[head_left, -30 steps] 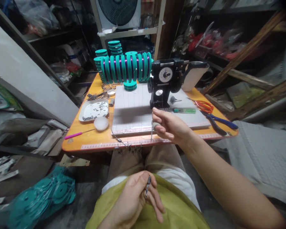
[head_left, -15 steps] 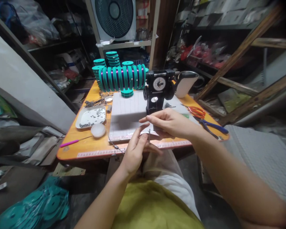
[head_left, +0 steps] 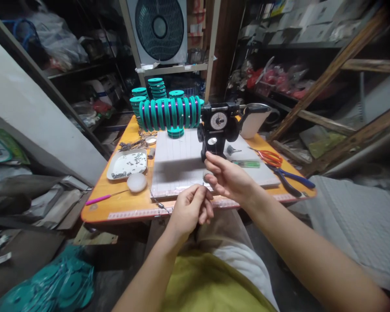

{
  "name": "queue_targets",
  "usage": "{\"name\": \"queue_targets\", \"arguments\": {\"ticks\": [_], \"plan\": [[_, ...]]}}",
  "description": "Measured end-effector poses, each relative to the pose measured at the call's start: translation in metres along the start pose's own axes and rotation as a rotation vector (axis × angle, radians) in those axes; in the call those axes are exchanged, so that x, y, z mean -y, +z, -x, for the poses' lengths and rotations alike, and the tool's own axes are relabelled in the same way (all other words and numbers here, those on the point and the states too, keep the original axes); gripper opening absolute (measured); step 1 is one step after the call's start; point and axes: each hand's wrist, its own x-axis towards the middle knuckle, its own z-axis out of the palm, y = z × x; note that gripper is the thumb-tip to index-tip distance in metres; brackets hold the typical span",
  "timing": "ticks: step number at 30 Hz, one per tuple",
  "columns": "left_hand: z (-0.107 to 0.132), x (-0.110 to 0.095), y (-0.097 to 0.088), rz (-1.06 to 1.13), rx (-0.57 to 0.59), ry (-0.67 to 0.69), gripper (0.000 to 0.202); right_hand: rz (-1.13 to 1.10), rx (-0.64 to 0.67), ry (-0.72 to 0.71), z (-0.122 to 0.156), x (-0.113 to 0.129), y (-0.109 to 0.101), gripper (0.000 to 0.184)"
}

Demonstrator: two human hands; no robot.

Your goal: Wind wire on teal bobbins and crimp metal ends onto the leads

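My left hand [head_left: 192, 207] is closed in front of the table edge, its thumb and forefinger pinched on a thin dark piece too small to name; only a tip shows. Up and right of it, my right hand [head_left: 229, 178] has its fingers apart and half curled, palm toward the left hand. A small roundish grey thing [head_left: 206, 174] shows behind its fingertips; I cannot tell whether they touch. A dark line with small beads [head_left: 162, 206] hangs over the table edge beside my left wrist. Beyond the hands lies a white board [head_left: 172, 182].
A black winding machine [head_left: 218, 125] carries a row of teal spools [head_left: 169, 113] with purple line. Left are a white tray [head_left: 110, 171] of small metal parts, a round white lid [head_left: 137, 183] and a pink-handled needle [head_left: 99, 199]. Right are orange-handled scissors [head_left: 271, 158] and blue-handled pliers [head_left: 297, 177].
My right hand has drawn slightly away from the left and opened its fingers. My left hand's fingers have curled in closer. The view has tipped up a little.
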Motion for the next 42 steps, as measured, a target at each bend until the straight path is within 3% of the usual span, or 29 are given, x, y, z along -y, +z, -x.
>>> {"name": "queue_targets", "arguments": {"ticks": [5,10,16,24,30,42], "plan": [[0.011,0.001,-0.001,0.194,0.004,-0.031,0.032,-0.133,-0.081,-0.012,-0.006,-0.003,0.014,0.048],[0.032,0.011,0.002,0.326,0.096,-0.188,0.032,-0.227,-0.166,-0.079,-0.008,0.008,0.013,0.052],[0.05,0.02,0.009,0.426,0.049,-0.221,0.031,-0.173,-0.085,-0.037,-0.004,0.013,0.006,0.054],[0.05,0.019,0.004,0.51,-0.062,-0.271,0.021,-0.174,-0.049,-0.071,-0.005,0.01,0.002,0.053],[0.059,0.024,-0.003,0.501,-0.006,-0.304,0.026,-0.135,-0.049,-0.067,-0.007,0.006,0.002,0.053],[0.078,0.032,-0.008,0.607,-0.042,-0.376,0.026,-0.152,-0.056,-0.039,-0.009,0.003,0.004,0.052]]}}
